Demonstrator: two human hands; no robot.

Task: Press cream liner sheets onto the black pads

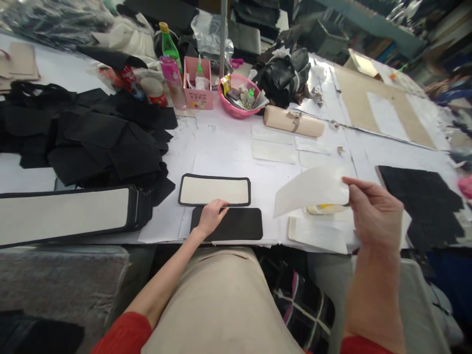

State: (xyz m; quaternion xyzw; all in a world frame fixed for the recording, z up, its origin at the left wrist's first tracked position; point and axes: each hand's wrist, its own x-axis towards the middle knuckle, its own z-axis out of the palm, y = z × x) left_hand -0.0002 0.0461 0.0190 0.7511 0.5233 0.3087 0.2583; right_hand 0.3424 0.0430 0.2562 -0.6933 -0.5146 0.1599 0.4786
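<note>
My right hand (376, 209) pinches the right end of a thin translucent white sheet (313, 189), which hangs in the air and curves down to the left. Beneath it are a yellow-and-white item (324, 209), partly hidden, and a stack of white strips (315, 233). My left hand (213, 216) is closed at the upper edge of a plain black rounded panel (239, 224), thumb on the panel and fingers along its edge. Just beyond lies a black-bordered panel with a cream face (216, 190), close to my left fingertips.
A stack of cream-faced, black-edged panels (66, 216) lies left, before a heap of black pieces (92, 132). More black pieces (420, 201) lie right. Farther back stand a pink basket (239, 108), pink box (199, 93), pink bottle (173, 81) and rolled beige bundle (278, 120).
</note>
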